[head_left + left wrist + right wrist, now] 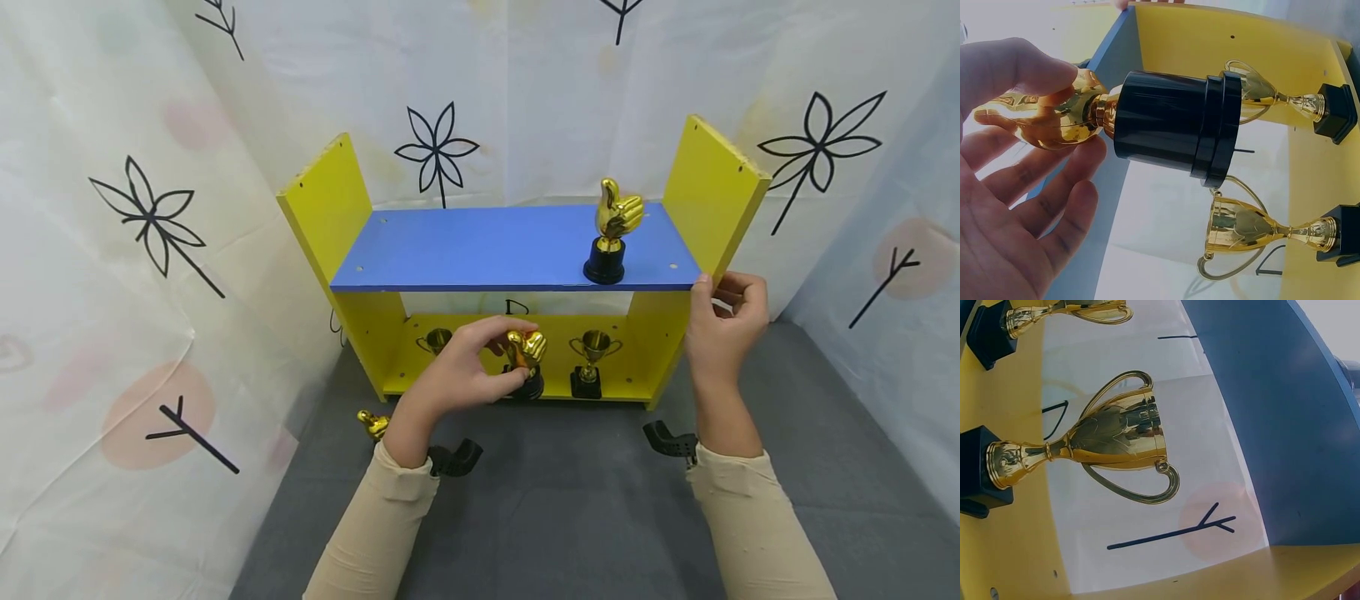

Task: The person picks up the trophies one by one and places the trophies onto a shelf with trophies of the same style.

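My left hand (465, 375) pinches a thumbs-up trophy (1169, 122) by its gold top, between thumb and fingers. Its round black base points away from the palm in the left wrist view. In the head view this trophy is in front of the lower level of a small shelf unit, below the blue board (480, 250). My right hand (727, 333) grips the front edge of the yellow right side panel (716, 187), right where the blue board meets it. Two gold cup trophies stand on the yellow lower board: a right one (1122, 428) and a left one (437, 339), partly hidden by my left hand.
Another thumbs-up trophy (611, 225) stands on the blue board towards the right. One more gold thumbs-up trophy (372, 423) is on the grey floor cloth (555, 517), partly behind my left wrist. Behind the unit hangs a white patterned curtain (525, 108).
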Motion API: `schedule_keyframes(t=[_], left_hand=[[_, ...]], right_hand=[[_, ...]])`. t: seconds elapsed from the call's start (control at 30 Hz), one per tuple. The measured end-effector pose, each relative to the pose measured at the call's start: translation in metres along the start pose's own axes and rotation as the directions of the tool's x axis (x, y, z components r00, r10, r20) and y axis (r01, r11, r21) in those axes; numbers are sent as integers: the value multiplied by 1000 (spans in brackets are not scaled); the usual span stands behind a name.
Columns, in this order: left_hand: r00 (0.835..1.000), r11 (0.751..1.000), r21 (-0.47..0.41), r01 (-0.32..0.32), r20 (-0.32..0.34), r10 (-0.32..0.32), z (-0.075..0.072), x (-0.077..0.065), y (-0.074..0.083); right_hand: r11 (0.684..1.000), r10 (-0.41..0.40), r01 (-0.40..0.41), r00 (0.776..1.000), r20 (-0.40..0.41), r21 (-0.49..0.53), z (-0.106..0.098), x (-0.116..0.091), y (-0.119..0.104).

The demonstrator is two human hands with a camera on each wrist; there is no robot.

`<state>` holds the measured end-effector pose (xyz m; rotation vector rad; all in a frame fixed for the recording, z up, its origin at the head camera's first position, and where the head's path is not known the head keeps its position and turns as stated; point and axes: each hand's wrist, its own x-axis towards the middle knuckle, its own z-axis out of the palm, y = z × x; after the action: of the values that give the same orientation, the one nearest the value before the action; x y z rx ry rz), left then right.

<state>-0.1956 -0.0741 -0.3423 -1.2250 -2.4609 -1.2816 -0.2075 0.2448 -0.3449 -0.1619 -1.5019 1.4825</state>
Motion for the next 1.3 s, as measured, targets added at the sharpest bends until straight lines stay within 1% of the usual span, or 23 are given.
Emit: schedule_keyframes(t=[0.2,0.5,0.8,0.97,1.3], left_hand=[[1000,1000,-14,-15,8,15,0,2,0],[999,998,-53,-40,8,41,-1,7,1],[998,997,-51,-58,-8,57,-2,10,0],[998,996,-65,-66,-11,66,-3,11,1],[997,994,-68,-82,-16,81,-8,16,4]], right_hand=[[1000,-2,2,1000,-3,17,1,-3,-9],[999,1,-1,1000,-3,36,2,-4,-10],[1000,2,-2,1000,-7,24,2,-4,-10],[1000,4,-4,1000,-7,12,2,-4,-11],[1000,3,-3,1000,-7,-6,2,-4,-11]])
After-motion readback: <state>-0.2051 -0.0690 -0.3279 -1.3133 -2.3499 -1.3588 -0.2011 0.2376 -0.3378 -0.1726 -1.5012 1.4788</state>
